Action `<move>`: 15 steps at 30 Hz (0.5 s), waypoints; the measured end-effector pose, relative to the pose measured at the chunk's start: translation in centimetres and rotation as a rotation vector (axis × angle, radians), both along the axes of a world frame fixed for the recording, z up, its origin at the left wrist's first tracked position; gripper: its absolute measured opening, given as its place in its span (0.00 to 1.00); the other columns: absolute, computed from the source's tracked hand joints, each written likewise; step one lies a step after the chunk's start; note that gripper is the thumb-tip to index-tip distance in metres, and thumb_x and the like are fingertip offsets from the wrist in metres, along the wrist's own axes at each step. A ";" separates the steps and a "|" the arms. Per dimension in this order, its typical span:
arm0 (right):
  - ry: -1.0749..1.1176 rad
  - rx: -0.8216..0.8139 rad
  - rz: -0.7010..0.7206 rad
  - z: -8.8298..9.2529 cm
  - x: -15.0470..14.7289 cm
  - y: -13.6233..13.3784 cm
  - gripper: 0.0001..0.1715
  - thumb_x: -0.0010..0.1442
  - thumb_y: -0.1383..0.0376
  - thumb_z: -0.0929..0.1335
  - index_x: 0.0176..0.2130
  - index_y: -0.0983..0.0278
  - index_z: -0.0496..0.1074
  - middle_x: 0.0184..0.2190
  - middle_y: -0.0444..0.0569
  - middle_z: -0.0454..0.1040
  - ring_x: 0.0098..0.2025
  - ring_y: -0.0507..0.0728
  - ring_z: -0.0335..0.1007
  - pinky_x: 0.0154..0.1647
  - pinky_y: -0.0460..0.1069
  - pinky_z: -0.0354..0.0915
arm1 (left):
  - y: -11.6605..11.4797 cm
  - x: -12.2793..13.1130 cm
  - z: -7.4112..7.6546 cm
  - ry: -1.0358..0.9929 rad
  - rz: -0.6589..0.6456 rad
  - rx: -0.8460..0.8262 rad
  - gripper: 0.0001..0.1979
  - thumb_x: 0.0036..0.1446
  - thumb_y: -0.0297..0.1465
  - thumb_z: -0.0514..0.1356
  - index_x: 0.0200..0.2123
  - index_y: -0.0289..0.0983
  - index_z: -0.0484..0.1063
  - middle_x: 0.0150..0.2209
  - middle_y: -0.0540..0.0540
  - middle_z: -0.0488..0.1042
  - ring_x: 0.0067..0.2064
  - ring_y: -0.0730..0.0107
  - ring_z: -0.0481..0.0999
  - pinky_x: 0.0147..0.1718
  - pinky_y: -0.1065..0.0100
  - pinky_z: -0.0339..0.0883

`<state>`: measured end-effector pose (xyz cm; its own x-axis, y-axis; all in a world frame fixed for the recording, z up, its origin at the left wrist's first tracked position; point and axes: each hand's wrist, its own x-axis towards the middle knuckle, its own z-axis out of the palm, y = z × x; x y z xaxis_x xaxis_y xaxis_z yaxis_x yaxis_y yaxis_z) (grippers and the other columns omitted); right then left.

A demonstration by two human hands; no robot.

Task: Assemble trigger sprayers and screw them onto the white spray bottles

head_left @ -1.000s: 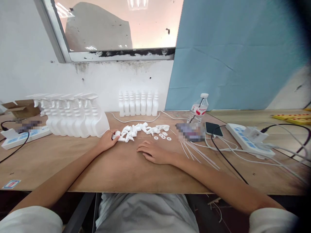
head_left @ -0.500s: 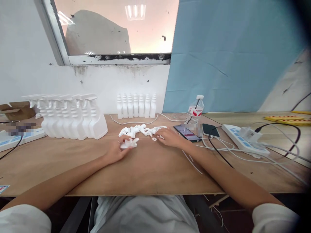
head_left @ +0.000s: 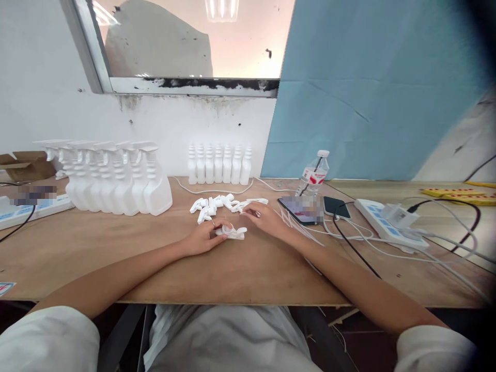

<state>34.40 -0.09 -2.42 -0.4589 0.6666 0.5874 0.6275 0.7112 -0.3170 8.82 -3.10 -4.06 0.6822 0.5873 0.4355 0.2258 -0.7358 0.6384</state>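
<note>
My left hand [head_left: 204, 237] rests on the wooden table [head_left: 116, 248] with its fingers closed on a white spray trigger head [head_left: 232, 232]. My right hand [head_left: 267, 217] lies just to the right of that part, its fingers curled over the near edge of a pile of white trigger heads [head_left: 217, 204]; what it pinches is too small to name. A bundle of thin white dip tubes [head_left: 298, 227] lies beside the right wrist.
A row of white spray bottles [head_left: 116, 178] stands at the left, small white bottles [head_left: 219, 165] at the wall. To the right: a water bottle [head_left: 313, 173], two phones [head_left: 302, 209], a power strip [head_left: 391, 225] with cables. A cardboard box [head_left: 25, 164] sits far left.
My left hand has drawn a trigger head from the pile toward the middle of the table. My right hand went out to the pile's right side, then came back close to the left hand.
</note>
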 end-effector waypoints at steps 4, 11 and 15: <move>0.005 0.164 0.113 0.6 -2.0 -2.4 0.12 0.67 0.63 0.62 0.40 0.61 0.75 0.35 0.50 0.78 0.39 0.57 0.72 0.43 0.53 0.65 | 0.2 0.2 -0.3 -0.070 -0.045 -0.142 0.15 0.62 0.35 0.57 0.50 0.39 0.62 0.50 0.42 0.72 0.52 0.64 0.73 0.56 0.59 0.65; -0.160 0.265 0.313 -0.7 -2.7 -3.0 0.17 0.66 0.68 0.60 0.49 0.59 0.72 0.50 0.54 0.74 0.51 0.60 0.70 0.49 0.57 0.66 | 0.4 0.4 -0.8 -0.160 -0.103 -0.257 0.17 0.60 0.34 0.59 0.49 0.41 0.56 0.54 0.40 0.71 0.56 0.64 0.72 0.54 0.59 0.67; -0.157 0.208 0.349 -0.3 -2.5 -3.3 0.18 0.64 0.68 0.61 0.53 0.59 0.68 0.53 0.53 0.72 0.52 0.59 0.69 0.51 0.57 0.64 | 0.4 0.1 -0.6 -0.087 -0.067 -0.147 0.15 0.62 0.36 0.57 0.49 0.40 0.58 0.52 0.41 0.71 0.52 0.64 0.74 0.51 0.61 0.68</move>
<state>31.92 -3.39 -2.73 -0.7302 0.3309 0.5978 0.3677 0.9277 -0.0644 8.92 -2.66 -4.64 0.6856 0.6034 0.4072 0.1188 -0.6447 0.7552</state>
